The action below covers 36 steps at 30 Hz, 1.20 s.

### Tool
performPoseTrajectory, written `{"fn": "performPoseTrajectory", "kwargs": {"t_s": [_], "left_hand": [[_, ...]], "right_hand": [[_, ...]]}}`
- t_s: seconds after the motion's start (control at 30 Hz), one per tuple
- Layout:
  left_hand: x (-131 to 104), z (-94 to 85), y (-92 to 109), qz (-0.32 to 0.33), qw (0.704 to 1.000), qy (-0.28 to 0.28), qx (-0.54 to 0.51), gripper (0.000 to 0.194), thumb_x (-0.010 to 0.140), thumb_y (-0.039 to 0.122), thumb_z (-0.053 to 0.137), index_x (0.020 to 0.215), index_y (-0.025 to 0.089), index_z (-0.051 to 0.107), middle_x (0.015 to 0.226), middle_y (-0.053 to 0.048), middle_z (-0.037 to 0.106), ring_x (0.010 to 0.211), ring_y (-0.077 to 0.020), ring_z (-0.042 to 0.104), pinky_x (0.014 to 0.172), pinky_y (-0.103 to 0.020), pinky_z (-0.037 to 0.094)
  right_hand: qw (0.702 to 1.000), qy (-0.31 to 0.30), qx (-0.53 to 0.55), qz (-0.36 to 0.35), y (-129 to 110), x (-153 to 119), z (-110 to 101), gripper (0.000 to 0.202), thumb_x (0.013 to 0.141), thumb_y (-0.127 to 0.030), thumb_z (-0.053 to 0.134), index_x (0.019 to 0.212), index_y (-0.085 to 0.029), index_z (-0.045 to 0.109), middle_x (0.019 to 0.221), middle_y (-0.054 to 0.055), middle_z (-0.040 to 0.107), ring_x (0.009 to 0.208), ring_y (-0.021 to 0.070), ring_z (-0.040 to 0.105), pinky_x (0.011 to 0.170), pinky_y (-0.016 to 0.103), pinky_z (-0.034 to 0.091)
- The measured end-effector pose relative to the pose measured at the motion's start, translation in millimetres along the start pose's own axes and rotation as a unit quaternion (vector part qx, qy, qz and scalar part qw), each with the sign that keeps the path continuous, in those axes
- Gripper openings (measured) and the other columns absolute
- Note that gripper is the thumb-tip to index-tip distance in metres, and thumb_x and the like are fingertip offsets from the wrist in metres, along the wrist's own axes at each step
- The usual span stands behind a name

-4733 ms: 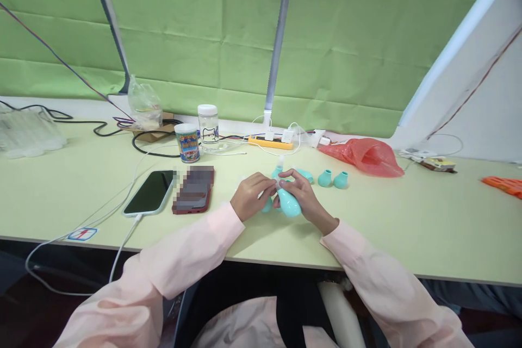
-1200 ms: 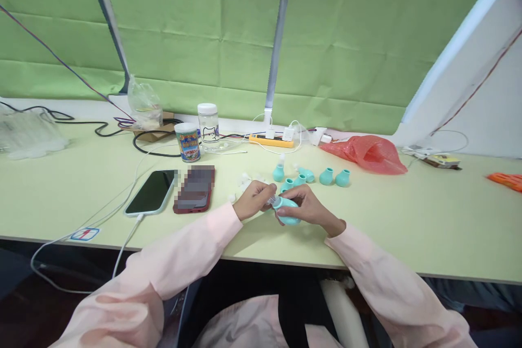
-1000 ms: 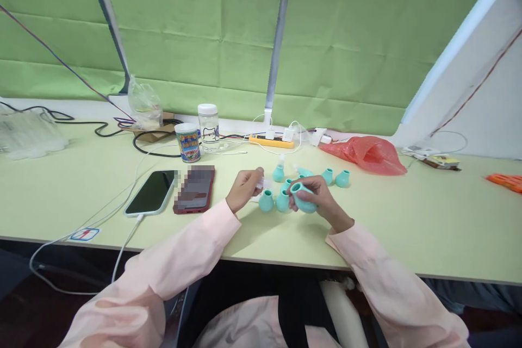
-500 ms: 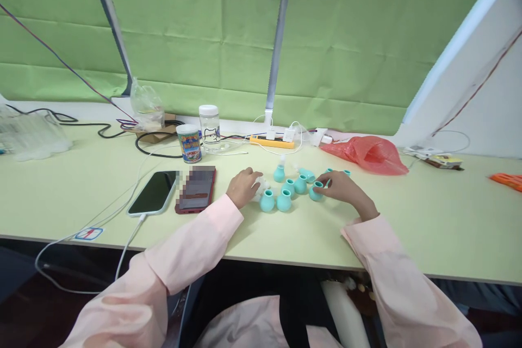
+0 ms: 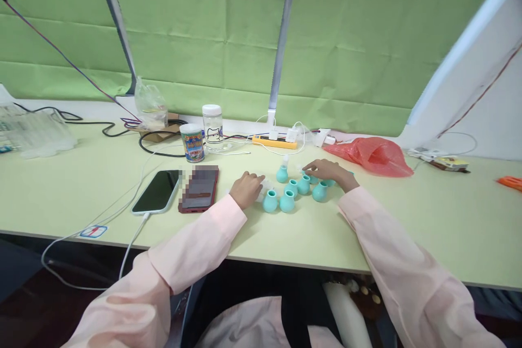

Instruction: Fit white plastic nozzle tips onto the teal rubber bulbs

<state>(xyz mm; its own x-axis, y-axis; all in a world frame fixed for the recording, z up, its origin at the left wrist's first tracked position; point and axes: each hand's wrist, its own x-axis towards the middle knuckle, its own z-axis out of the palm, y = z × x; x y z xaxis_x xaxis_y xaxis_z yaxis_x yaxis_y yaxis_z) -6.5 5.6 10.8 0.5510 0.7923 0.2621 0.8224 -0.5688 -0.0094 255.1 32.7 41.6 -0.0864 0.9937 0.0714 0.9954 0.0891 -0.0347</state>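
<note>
Several small turquoise pots [image 5: 287, 201] with round bellies and open necks stand grouped on the pale green table. Behind them one turquoise pot [image 5: 281, 174] has a translucent white piece in its top. My left hand [image 5: 247, 190] is at the left of the group, fingers bent over small translucent pieces [image 5: 265, 190]; whether it grips one is hidden. Over the back right of the group reaches my right hand [image 5: 326, 169], its fingertips at a turquoise piece lying there. What those fingers hold, if anything, cannot be made out.
Left of my hands lie a black-screened phone [image 5: 157, 191] on a cable and a red-edged phone [image 5: 199, 190]. Behind are a printed cup [image 5: 192, 144], a lidded jar [image 5: 212, 128] and a yellow power strip [image 5: 274, 142]. A red plastic bag [image 5: 377, 156] lies at the back right.
My right hand has left the turquoise pot at the right front of the group and moved back and slightly left. My left hand has barely moved. The view has shifted slightly.
</note>
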Motion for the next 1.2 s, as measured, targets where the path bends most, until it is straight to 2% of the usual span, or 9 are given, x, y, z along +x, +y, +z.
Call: {"fn": "performPoseTrajectory", "kwargs": {"t_s": [0.1, 0.2, 0.37, 0.47, 0.53, 0.73, 1.03, 1.1, 1.2], "left_hand": [[-0.3, 0.3, -0.5, -0.004, 1.000, -0.009, 0.008, 0.034, 0.079, 0.020, 0.036, 0.111, 0.019, 0.045, 0.093, -0.007, 0.056, 0.089, -0.0204, 0.045, 0.063, -0.027, 0.040], [-0.4, 1.3, -0.1, -0.005, 1.000, -0.008, 0.008, 0.033, 0.079, 0.019, 0.034, 0.110, 0.020, 0.046, 0.092, -0.007, 0.056, 0.089, -0.0199, 0.046, 0.063, -0.026, 0.040], [-3.6, -8.3, 3.4, -0.038, 0.990, 0.113, -0.071, 0.035, 0.082, 0.021, 0.027, 0.115, 0.021, 0.039, 0.093, -0.006, 0.055, 0.087, -0.0179, 0.046, 0.065, -0.027, 0.039], [-7.6, -19.7, 5.3, -0.052, 0.961, 0.187, -0.197, 0.030, 0.081, 0.035, 0.030, 0.099, 0.020, 0.048, 0.084, -0.003, 0.056, 0.079, -0.0151, 0.048, 0.065, -0.025, 0.038], [-9.6, -25.0, 5.4, -0.048, 0.925, 0.201, -0.318, 0.031, 0.077, 0.043, 0.034, 0.086, 0.018, 0.051, 0.073, -0.001, 0.056, 0.066, -0.0119, 0.048, 0.058, -0.023, 0.037], [-6.9, -21.1, 5.8, -0.045, 0.774, 0.103, -0.623, 0.044, 0.073, 0.051, 0.036, 0.048, 0.014, 0.040, 0.035, 0.005, 0.034, 0.033, -0.0043, 0.028, 0.036, -0.019, 0.020], [-1.8, -21.3, 5.1, -0.045, 0.661, -0.089, -0.744, 0.048, 0.074, 0.047, 0.034, 0.039, 0.018, 0.021, 0.032, 0.007, 0.016, 0.029, -0.0030, 0.018, 0.034, -0.019, 0.016], [0.1, -23.8, 0.8, -0.059, 0.680, -0.063, -0.728, 0.046, 0.076, 0.050, 0.026, 0.043, 0.019, 0.019, 0.032, 0.007, 0.015, 0.028, -0.0042, 0.018, 0.034, -0.020, 0.020], [1.4, -24.5, -3.0, -0.096, 0.806, 0.087, -0.578, 0.046, 0.077, 0.053, 0.022, 0.048, 0.018, 0.029, 0.036, 0.005, 0.026, 0.033, -0.0065, 0.030, 0.038, -0.020, 0.025]], "right_hand": [[0.998, -0.059, 0.003, -0.009, 2.8, 11.5, 5.5, 0.028, 0.068, -0.028, 0.048, 0.093, -0.027, 0.060, 0.098, 0.005, 0.059, 0.089, 0.0259, 0.051, 0.080, 0.047, 0.028], [1.000, -0.018, -0.001, -0.015, 2.6, 13.4, 12.2, 0.026, 0.065, -0.025, 0.050, 0.089, -0.025, 0.061, 0.093, 0.007, 0.059, 0.089, 0.0257, 0.051, 0.081, 0.049, 0.025], [0.954, 0.296, 0.030, 0.037, -13.2, -3.9, 11.6, 0.031, 0.070, -0.027, 0.043, 0.097, -0.020, 0.057, 0.089, 0.010, 0.056, 0.088, 0.0256, 0.049, 0.078, 0.046, 0.030], [0.893, 0.428, 0.128, -0.059, -37.0, -29.1, 4.5, 0.031, 0.072, -0.026, 0.041, 0.098, -0.018, 0.054, 0.089, 0.009, 0.055, 0.085, 0.0209, 0.050, 0.074, 0.036, 0.037], [0.866, 0.445, 0.173, -0.151, -56.9, -49.3, 3.9, 0.029, 0.071, -0.025, 0.041, 0.097, -0.020, 0.053, 0.089, 0.007, 0.054, 0.081, 0.0190, 0.051, 0.069, 0.033, 0.040], [0.820, 0.421, 0.074, -0.379, -99.2, -85.1, 32.6, 0.028, 0.062, -0.022, 0.044, 0.088, -0.024, 0.055, 0.082, 0.006, 0.054, 0.067, 0.0163, 0.051, 0.053, 0.028, 0.040], [0.788, 0.480, 0.075, -0.378, -104.6, -85.3, 40.9, 0.036, 0.065, -0.020, 0.051, 0.100, -0.025, 0.043, 0.078, 0.005, 0.053, 0.068, 0.0154, 0.052, 0.048, 0.024, 0.039], [0.785, 0.479, 0.069, -0.387, -105.0, -85.0, 41.6, 0.032, 0.065, -0.020, 0.052, 0.096, -0.027, 0.044, 0.082, 0.006, 0.053, 0.072, 0.0158, 0.053, 0.050, 0.024, 0.041], [0.793, 0.466, 0.123, -0.374, -104.6, -82.4, 42.5, 0.035, 0.065, -0.022, 0.053, 0.097, -0.027, 0.041, 0.083, 0.005, 0.053, 0.073, 0.0160, 0.053, 0.054, 0.027, 0.044]]}}
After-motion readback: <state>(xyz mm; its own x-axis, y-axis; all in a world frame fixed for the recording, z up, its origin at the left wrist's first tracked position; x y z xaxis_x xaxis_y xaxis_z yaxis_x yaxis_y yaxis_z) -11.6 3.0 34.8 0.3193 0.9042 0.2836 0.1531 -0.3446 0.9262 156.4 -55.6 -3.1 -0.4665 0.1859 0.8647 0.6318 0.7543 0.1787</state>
